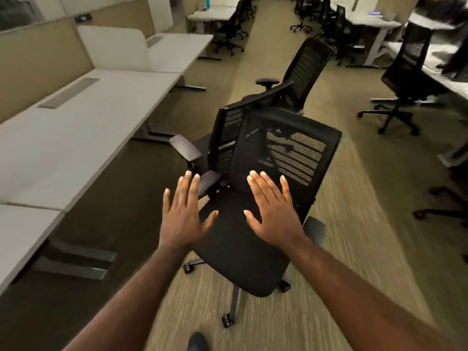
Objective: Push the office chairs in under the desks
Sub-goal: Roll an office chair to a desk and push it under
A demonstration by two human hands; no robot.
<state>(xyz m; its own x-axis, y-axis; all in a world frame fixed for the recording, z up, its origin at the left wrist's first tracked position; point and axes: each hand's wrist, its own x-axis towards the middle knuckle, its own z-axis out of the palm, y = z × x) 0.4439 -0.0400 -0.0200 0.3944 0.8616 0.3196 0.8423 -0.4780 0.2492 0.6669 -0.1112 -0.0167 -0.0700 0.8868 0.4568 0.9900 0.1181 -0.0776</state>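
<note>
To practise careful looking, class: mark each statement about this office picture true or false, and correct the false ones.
1. Both hands are open with fingers spread. True: left hand, right hand.
2. The nearest chair is tucked under a desk. False: it stands out on the carpet.
3. The white desks lie to the person's left. True.
4. The left hand grips an armrest. False: it grips nothing.
5. Another chair stands in the aisle beyond. True.
</note>
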